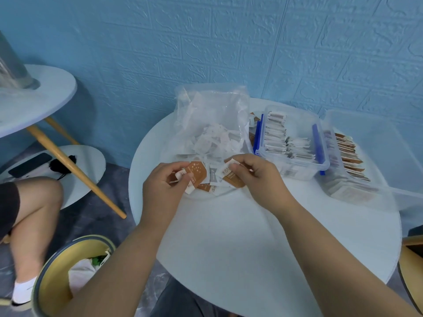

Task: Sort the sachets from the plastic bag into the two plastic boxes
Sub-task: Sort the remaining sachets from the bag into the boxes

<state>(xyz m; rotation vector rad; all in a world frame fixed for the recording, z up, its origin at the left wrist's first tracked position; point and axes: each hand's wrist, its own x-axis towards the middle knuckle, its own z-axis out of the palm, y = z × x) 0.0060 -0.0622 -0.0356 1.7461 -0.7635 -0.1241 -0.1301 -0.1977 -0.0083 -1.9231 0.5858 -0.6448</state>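
Note:
A clear plastic bag (212, 115) full of white sachets stands at the back of the round white table (240, 236). Just in front of it my left hand (160, 188) pinches a brown-and-white sachet (194, 173). My right hand (258, 177) pinches another brown-and-white sachet (230, 176). A few loose sachets (211, 180) lie between my hands. To the right stands a clear box with blue clips (295, 143) holding rows of white sachets. Beyond it a larger clear box (375, 152) holds brown sachets.
A blue brick-pattern wall rises right behind the table. A second round table (34, 99) with wooden legs stands at left, with a person's bent leg (32, 202) below it. A yellow-lined bin (66, 277) sits on the floor at lower left.

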